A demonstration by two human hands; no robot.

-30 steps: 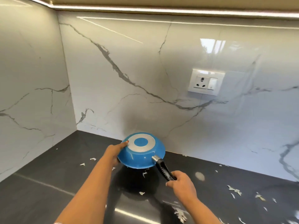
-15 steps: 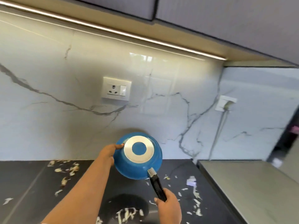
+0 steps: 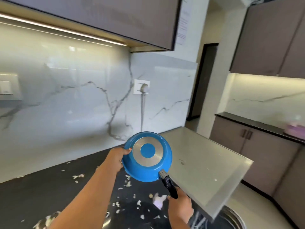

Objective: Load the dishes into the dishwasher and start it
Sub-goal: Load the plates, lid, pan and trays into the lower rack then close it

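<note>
A blue frying pan [image 3: 147,170] is held upside down in the air above the counter, its silver ring base facing me. My right hand [image 3: 179,208] grips its black handle [image 3: 170,185] at the lower right. My left hand [image 3: 118,157] holds the pan's left rim, fingers curled round the edge. No dishwasher is in view.
The black counter [image 3: 41,192] is strewn with white food scraps. A pale grey slab [image 3: 206,164] juts out to the right of the pan. Part of a steel sink [image 3: 231,217] shows at the bottom right. Wall cabinets [image 3: 99,19] hang overhead; a doorway [image 3: 203,80] lies beyond.
My view has swung to the right along the counter, and the pan has travelled with it in both hands. The grey slab, doorway and right-hand cabinets have come into sight.
</note>
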